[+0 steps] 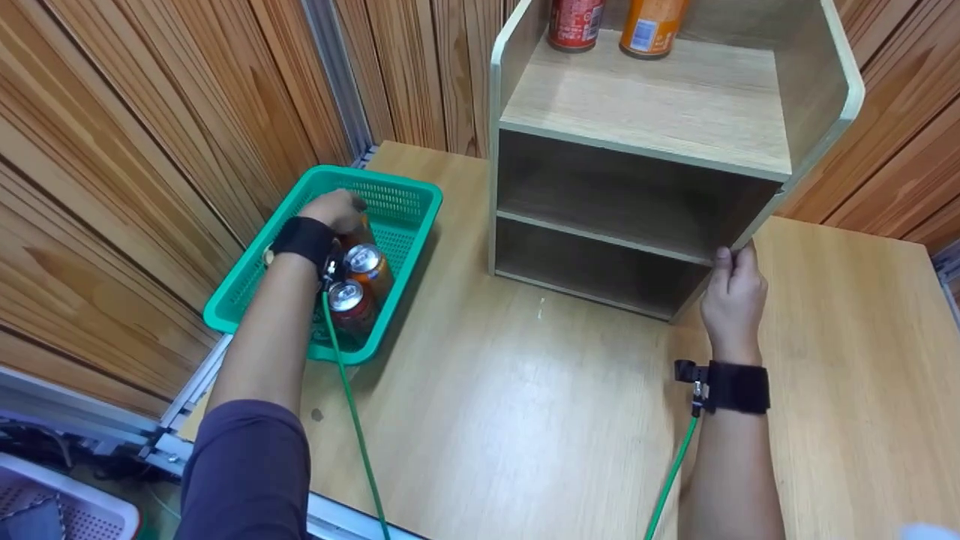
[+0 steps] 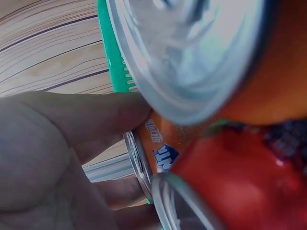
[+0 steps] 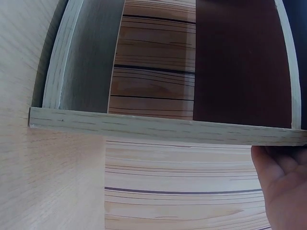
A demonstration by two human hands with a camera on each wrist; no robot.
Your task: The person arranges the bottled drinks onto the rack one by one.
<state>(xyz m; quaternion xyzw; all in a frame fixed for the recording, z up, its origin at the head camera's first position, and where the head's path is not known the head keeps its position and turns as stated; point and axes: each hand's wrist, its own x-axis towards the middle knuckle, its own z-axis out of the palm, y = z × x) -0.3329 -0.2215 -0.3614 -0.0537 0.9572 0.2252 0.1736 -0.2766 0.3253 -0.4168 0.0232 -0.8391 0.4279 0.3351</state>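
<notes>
The left hand (image 1: 336,211) reaches into the green basket (image 1: 409,196), its grip closed around 1 orange can (image 2: 160,146). The left wrist view shows the fingers (image 2: 96,117) curled along that can's side, near its rim. In the head view the hand covers most of this can, so whether it is lifted off the basket floor cannot be told.

2 more cans stand upright just beside the hand: an orange can (image 1: 367,264) and a red can (image 1: 349,301), the 2 touching or nearly so. That makes 3 cans in the basket, which sits at the left edge of the desk (image 1: 510,390).

The right hand (image 1: 731,296) steadies the shelf unit (image 1: 645,112) at its front right corner, near the middle board. The thumb lies against the side panel edge; the fingers are behind the panel, so the grip looks wrapped on the edge, though the far fingers are hidden. The right wrist view shows only the thumb side of the hand under a board edge.

Progress, as judged: 2 cans, 1 red (image 1: 574,22) and 1 orange (image 1: 651,26), already stand on the top shelf. The 2 lower compartments show nothing inside. About 2 of 5 cans appear placed; 3 remain, the first of them now in the left grip.
</notes>
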